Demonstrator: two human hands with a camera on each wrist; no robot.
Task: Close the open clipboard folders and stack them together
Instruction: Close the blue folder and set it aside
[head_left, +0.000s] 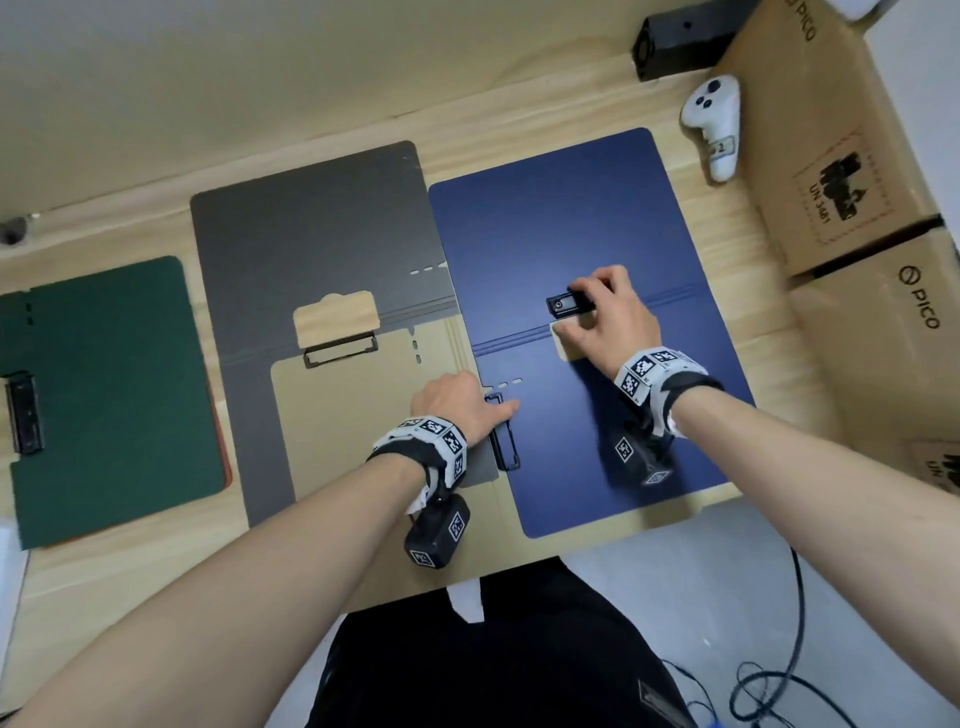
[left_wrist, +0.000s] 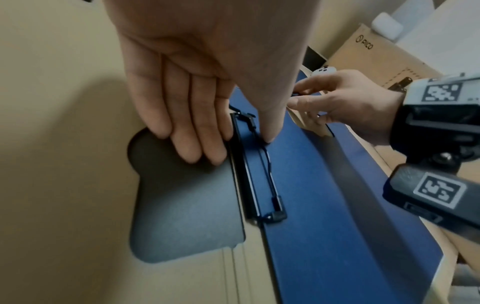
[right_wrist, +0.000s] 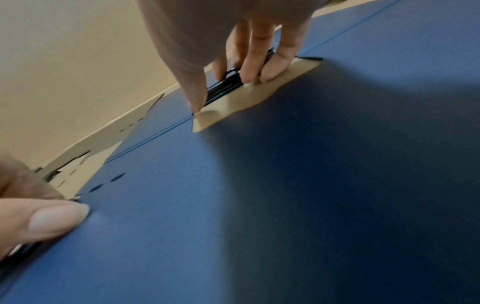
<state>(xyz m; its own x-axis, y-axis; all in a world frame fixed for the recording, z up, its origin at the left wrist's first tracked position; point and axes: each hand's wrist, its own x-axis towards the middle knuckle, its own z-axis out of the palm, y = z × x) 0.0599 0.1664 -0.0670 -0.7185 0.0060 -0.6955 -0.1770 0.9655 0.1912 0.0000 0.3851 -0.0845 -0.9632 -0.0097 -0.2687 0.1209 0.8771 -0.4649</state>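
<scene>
Three clipboard folders lie on the wooden table. A green folder is closed at the left. A grey folder lies open in the middle, and a blue folder lies open at the right. My left hand rests flat at the blue folder's left edge: straight fingers on a grey tab, thumb on the black side clip. My right hand grips the black top clip at the blue folder's fold, its fingers curled over it above a tan pad.
A white controller lies at the back right beside stacked cardboard boxes. A black box stands behind it. Cables trail on the floor past the table's front edge. The blue folder overlaps the grey one.
</scene>
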